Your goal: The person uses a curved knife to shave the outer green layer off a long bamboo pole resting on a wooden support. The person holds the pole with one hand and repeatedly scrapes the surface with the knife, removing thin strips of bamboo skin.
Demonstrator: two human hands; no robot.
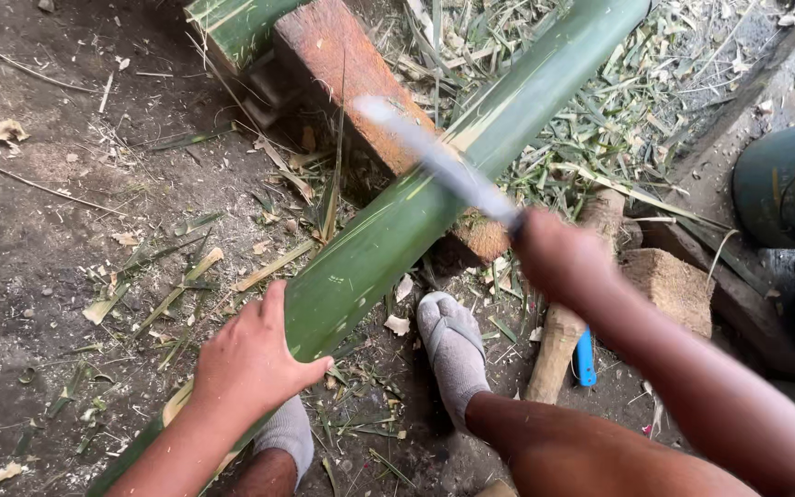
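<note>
Left hand (255,354) presses flat on a bamboo pole (397,221) (propped on wood (342,64)); right hand (558,258), blurred, apparently fisted around a blade (439,166).

The bamboo pole (388,230) is deep green with pale yellowish streaks where its skin is shaved, and the knife (439,161) blade above it shows as a blurred light grey. Under it, the wooden block (342,64) is reddish brown, the ground (39,230) is dull grey-brown, and the shavings (618,120) scattered over it are pale green and straw-coloured. The socks (457,359) are grey under slightly darker grey sandal straps, the tool handle (584,357) lying beside the tan log (558,340) is bright blue, and the drum (789,179) at the edge is teal with yellow markings.
</note>
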